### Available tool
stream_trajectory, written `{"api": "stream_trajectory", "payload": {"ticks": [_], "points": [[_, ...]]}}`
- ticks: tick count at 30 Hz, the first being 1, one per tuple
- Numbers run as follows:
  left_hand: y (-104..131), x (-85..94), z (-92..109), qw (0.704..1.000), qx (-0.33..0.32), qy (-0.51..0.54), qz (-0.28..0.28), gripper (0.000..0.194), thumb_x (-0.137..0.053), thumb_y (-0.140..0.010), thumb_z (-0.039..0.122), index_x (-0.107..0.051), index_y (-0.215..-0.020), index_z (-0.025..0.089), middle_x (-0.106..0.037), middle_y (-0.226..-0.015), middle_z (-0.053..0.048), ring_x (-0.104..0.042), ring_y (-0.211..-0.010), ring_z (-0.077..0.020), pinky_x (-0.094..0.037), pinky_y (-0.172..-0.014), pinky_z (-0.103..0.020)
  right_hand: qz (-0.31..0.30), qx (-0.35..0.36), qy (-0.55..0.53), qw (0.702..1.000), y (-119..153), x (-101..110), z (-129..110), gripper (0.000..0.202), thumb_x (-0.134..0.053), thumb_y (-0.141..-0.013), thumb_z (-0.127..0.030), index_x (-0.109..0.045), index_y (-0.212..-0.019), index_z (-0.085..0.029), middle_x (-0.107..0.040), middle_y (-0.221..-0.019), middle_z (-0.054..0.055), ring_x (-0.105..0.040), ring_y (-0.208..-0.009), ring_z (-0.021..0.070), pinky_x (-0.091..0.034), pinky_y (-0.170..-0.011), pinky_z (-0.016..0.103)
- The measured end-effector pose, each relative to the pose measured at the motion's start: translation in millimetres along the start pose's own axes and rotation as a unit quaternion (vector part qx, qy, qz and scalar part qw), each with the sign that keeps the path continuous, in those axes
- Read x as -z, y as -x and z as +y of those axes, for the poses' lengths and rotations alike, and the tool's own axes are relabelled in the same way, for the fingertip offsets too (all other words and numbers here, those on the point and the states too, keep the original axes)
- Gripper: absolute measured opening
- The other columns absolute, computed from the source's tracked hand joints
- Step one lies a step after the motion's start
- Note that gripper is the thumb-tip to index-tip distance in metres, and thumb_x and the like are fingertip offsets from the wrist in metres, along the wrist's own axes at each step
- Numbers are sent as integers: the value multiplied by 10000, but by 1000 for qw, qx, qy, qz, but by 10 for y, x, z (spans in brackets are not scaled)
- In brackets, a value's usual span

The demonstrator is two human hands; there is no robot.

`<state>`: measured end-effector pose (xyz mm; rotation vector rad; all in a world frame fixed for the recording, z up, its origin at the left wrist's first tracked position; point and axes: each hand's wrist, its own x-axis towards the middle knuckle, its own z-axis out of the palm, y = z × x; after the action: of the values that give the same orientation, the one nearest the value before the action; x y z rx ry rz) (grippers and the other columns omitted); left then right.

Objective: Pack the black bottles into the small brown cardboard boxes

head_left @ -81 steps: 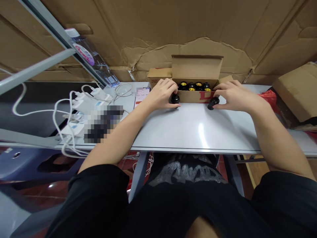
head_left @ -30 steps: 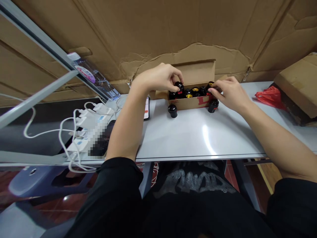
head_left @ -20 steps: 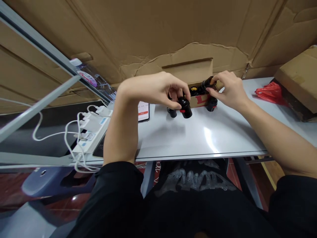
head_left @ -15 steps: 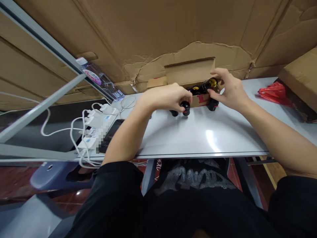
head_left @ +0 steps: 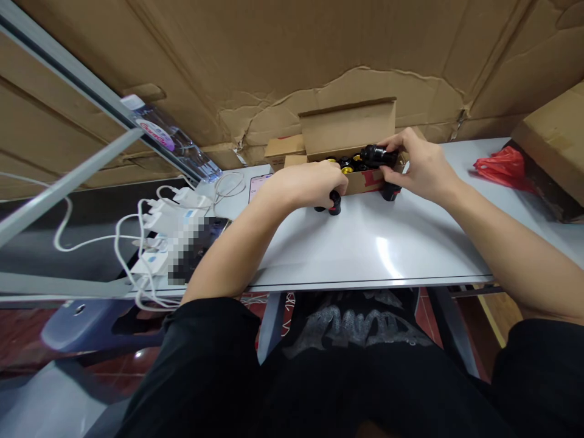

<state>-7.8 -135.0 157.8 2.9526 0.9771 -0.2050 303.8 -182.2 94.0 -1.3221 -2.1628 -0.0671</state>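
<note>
Over the right part of a small open cardboard box [head_left: 360,184], my right hand [head_left: 422,161] pinches a black cylindrical piece [head_left: 378,154], tilted on its side with one end pointing left. Inside the box lie several similar black pieces [head_left: 347,164], some showing gold rings. My left hand [head_left: 314,182] is closed round the top of another black cylindrical piece [head_left: 335,204] with a red mark, at the table just in front of the box. Beside it, a further dark piece [head_left: 319,208] is mostly hidden by that hand. One more black piece [head_left: 390,192] stands below my right hand.
A red plastic bag [head_left: 500,168] and a large cardboard box [head_left: 554,152] are on the right of the white table [head_left: 347,249]. To the left are a phone [head_left: 259,184], power strips [head_left: 176,213] with white cables, and a water bottle [head_left: 176,140] near the metal frame.
The piece in my right hand has turned from its gold end showing to its black side showing. My left hand has shifted slightly left with its piece. The view has shifted a little.
</note>
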Motion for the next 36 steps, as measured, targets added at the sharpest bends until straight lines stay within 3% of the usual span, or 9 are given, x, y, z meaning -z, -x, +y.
{"api": "stream_trajectory", "payload": {"ticks": [3,7,12,17,20,23,26,31,36], "points": [[18,92,-104,997,-39,59,18,258,-963,-919,298,-934,-1175,283,-881,-1121,-51,-819,-958,-255,-583,-799,-360,14,-15,-24,1000,19,-5,-52,786,-750,-1121,-452,-619,-1886,-324,-864,-1609,190,-866,-1390,508,-729,-1166,704],[-43,160,-137,972,-48,169,156,473,-933,-1059,533,-865,-1434,252,-878,-1096,-59,-826,-982,-261,-660,-928,-407,44,-26,-53,997,28,-14,-165,844,-800,-1115,-540,-590,-1909,-350,-849,-1641,210,-862,-1421,535,-747,-1145,731],[-160,48,49,937,-47,236,254,333,-799,-1189,457,-834,-1448,250,-881,-1150,-88,-837,-1082,-277,-689,-1020,-455,35,-15,-64,997,47,-46,-256,871,-797,-1128,-608,-577,-1935,-369,-851,-1598,188,-856,-1402,495,-770,-1111,676],[-209,-21,114,943,-46,243,223,320,-838,-1151,451,-813,-1389,239,-878,-1142,-84,-831,-1096,-290,-697,-1024,-477,5,5,-97,995,40,-48,-230,804,-789,-1124,-617,-656,-1863,-329,-910,-1448,169,-877,-1232,457,-738,-1100,665],[-205,-100,-101,960,-53,203,184,559,-954,-1060,550,-762,-1491,252,-874,-1280,-120,-825,-1215,-331,-698,-1058,-465,-21,4,-77,997,21,11,-212,752,-783,-1099,-602,-734,-1806,-351,-934,-1415,147,-858,-1251,471,-707,-1131,690],[-164,-256,-393,984,-39,109,132,860,-1139,-806,668,-746,-1468,283,-800,-1424,-138,-788,-1375,-424,-712,-1089,-487,-66,25,-49,996,15,55,-187,593,-751,-1094,-582,-862,-1626,-346,-941,-1350,137,-856,-1268,471,-685,-1157,679],[-116,-382,-496,992,-20,62,104,958,-1183,-717,655,-712,-1459,273,-738,-1478,-139,-754,-1466,-493,-715,-1169,-548,-107,28,-63,992,29,34,-143,540,-776,-1065,-545,-863,-1551,-327,-938,-1279,129,-877,-1169,443,-710,-1068,616],[-79,-248,-149,996,68,38,36,925,-1097,-846,519,-662,-1609,231,-685,-1679,-196,-678,-1631,-538,-630,-1371,-621,-117,95,-106,983,25,-30,-21,519,-791,-1056,-477,-826,-1550,-324,-916,-1392,132,-856,-1144,414,-706,-997,567],[-26,-26,59,995,101,19,13,863,-1011,-939,510,-671,-1681,230,-692,-1743,-203,-677,-1660,-508,-611,-1405,-595,-120,193,-40,973,-11,-61,139,287,-774,-1106,-436,-860,-1336,-287,-876,-1271,152,-772,-1217,447,-630,-1099,622]]}}
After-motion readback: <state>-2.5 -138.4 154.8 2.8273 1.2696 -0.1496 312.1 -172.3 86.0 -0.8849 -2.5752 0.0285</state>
